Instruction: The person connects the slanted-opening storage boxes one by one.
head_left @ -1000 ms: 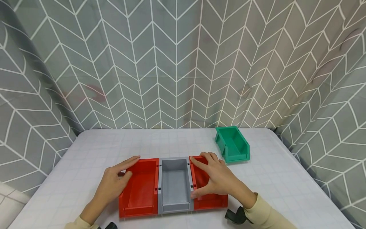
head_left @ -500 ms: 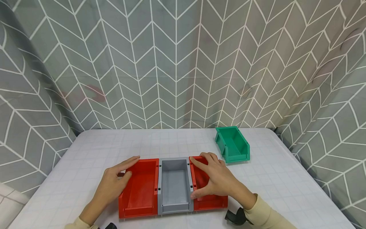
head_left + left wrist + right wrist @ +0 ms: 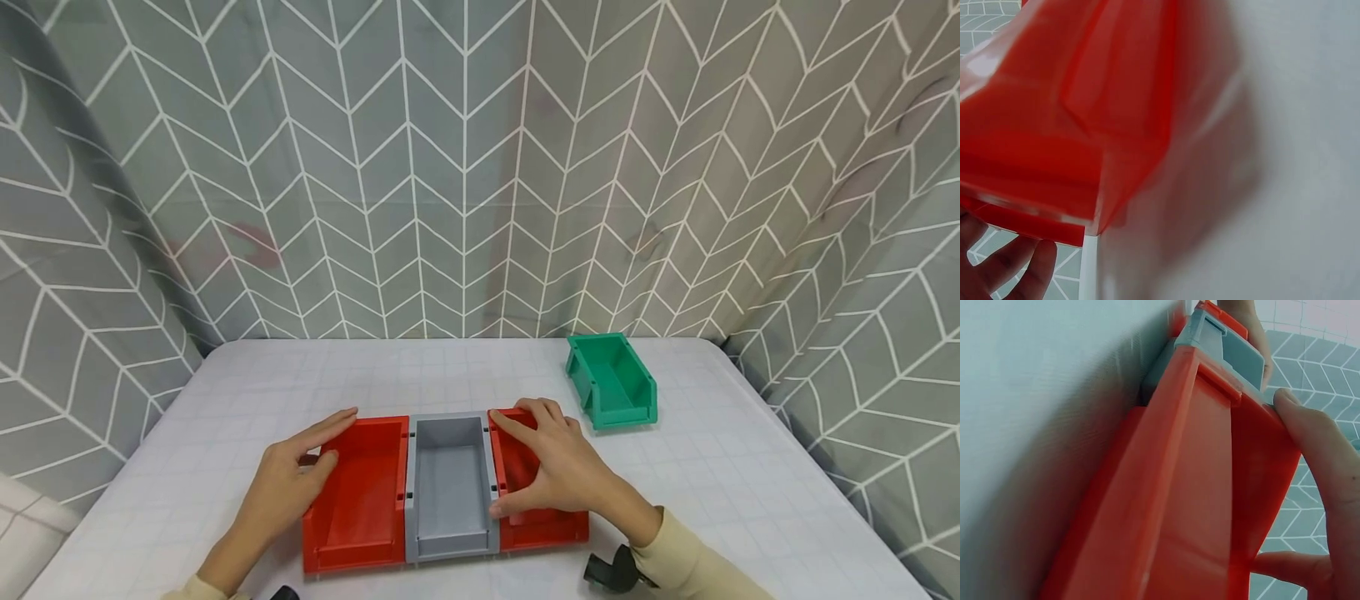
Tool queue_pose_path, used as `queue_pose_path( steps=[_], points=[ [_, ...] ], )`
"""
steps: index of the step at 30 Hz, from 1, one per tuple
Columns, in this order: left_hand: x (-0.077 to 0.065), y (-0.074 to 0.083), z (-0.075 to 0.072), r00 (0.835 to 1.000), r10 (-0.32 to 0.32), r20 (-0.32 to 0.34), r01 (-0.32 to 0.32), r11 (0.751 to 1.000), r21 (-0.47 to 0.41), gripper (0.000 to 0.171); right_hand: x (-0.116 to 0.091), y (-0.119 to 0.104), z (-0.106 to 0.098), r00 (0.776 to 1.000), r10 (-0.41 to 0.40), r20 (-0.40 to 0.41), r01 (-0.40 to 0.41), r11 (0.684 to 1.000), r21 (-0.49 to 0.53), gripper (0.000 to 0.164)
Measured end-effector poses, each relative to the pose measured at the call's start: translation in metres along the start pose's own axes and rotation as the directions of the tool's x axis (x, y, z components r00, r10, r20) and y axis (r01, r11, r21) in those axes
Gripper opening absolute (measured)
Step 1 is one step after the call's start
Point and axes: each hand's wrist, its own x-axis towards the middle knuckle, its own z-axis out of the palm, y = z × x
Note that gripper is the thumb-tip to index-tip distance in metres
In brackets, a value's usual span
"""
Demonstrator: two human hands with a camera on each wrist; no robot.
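Three plastic storage bins stand side by side in a row: a left red bin (image 3: 354, 557), a grey bin (image 3: 452, 547) in the middle and a right red bin (image 3: 549, 533). My left hand (image 3: 279, 483) grips the left red bin's outer wall, thumb near the rim and fingers toward its back corner. Over the right red bin spreads my right hand (image 3: 562, 467), its thumb at the seam with the grey bin and fingers bent over the back part. In the right wrist view, fingertips touch the walls of the right red bin (image 3: 1197, 500). My right hand hides part of that bin's inside.
A green bin (image 3: 617, 417) stands apart at the back right of the white-covered table (image 3: 750, 467). A grey curtain (image 3: 465, 167) with white chevrons hangs behind and at both sides. Black wrist devices show below the hands, such as one device (image 3: 617, 571) under the right sleeve.
The row of three bins has slid a little to the left together with both hands. Their hold looks the same, and the green bin has stayed in place.
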Motion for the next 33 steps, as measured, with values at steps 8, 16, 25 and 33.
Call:
queue_pose_path(
  steps=[8,16,25,33],
  points=[
    [-0.001,-0.004,-0.007,1.0,-0.028,-0.009,0.028,1.0,0.005,0.055,0.007,-0.005,0.003,0.999,0.039,0.021,-0.039,0.999,0.032,0.107],
    [-0.001,-0.007,-0.007,1.0,-0.011,-0.027,0.01,1.0,-0.01,0.055,0.008,-0.007,0.003,0.999,0.051,0.017,-0.052,0.997,0.058,0.104],
    [-0.001,-0.006,-0.008,0.999,-0.015,-0.042,0.014,1.0,-0.015,0.054,0.009,-0.009,0.001,0.999,0.01,0.038,-0.009,1.0,-0.02,0.097],
    [0.0,-0.005,-0.007,0.999,-0.016,-0.033,0.016,1.0,-0.02,0.054,0.012,-0.016,0.002,0.993,-0.073,0.093,0.072,0.997,0.012,0.096]
  ],
)
